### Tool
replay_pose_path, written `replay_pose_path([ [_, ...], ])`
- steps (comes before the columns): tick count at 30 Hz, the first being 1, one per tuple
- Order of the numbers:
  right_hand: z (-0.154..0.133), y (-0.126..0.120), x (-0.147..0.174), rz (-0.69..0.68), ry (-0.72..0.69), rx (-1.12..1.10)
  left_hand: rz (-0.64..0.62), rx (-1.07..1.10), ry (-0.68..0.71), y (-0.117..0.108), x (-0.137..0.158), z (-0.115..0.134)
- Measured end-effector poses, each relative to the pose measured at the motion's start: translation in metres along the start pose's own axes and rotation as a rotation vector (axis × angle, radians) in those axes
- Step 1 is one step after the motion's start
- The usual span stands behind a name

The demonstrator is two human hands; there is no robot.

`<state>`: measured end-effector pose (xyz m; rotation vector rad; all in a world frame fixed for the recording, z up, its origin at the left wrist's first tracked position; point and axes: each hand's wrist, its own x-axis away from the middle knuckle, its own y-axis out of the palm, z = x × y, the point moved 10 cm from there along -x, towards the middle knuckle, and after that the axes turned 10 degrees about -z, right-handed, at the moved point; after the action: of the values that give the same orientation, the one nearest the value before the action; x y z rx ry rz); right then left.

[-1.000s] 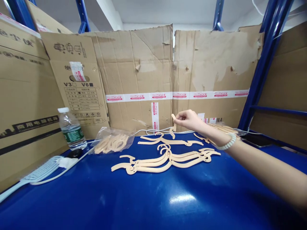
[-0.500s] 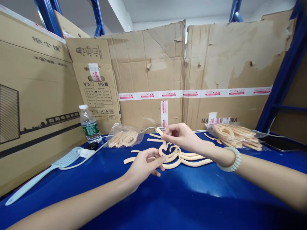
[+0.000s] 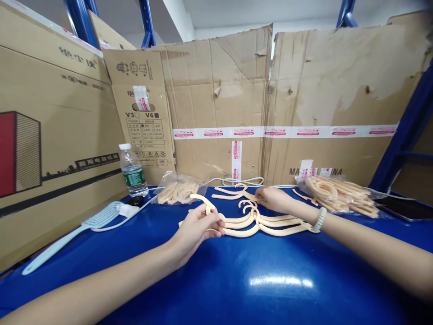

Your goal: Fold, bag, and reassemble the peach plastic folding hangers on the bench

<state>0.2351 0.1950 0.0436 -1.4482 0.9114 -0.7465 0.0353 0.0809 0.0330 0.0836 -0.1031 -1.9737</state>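
Note:
My left hand (image 3: 199,226) is closed around a peach-coloured plastic folding clothes hanger (image 3: 202,200), one arm of which sticks up past the fingers; the rest is partly hidden by the hand. Farther back, my right hand (image 3: 273,198) has its fingers closed at the right arm of another peach hanger (image 3: 241,194) lying on the table. Between and in front of both hands, several spread hangers (image 3: 282,232) lie in a row with their hooks pointing away from me. My left hand covers part of their left arms.
Clear bags of hanger parts lie at back left (image 3: 179,192) and back right (image 3: 338,194). To the left are a water bottle (image 3: 133,174), a black cap (image 3: 136,201) and a light-blue hairbrush (image 3: 98,220). A phone (image 3: 402,207) lies far right. Cardboard (image 3: 216,104) walls the blue table's back.
My right hand has let go of the hanger in my left hand and moved back and right to the far hanger. My left hand still holds its hanger. The view has shifted slightly.

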Motion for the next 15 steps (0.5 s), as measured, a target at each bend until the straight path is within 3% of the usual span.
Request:
replay_pose_path([
  [4, 0.009, 0.001, -0.007, -0.007, 0.003, -0.012, -0.017, 0.014, 0.008, -0.005, -0.002, 0.000],
  [8, 0.004, -0.026, -0.001, 0.082, -0.050, -0.088, -0.040, 0.023, 0.015, -0.014, -0.002, 0.001],
  [12, -0.011, -0.062, 0.030, 0.202, -0.115, -0.182, -0.048, 0.064, 0.038, -0.022, 0.003, 0.001],
  [15, -0.021, -0.075, 0.063, 0.277, -0.154, -0.246, -0.055, 0.119, 0.061, -0.026, 0.005, -0.002],
])
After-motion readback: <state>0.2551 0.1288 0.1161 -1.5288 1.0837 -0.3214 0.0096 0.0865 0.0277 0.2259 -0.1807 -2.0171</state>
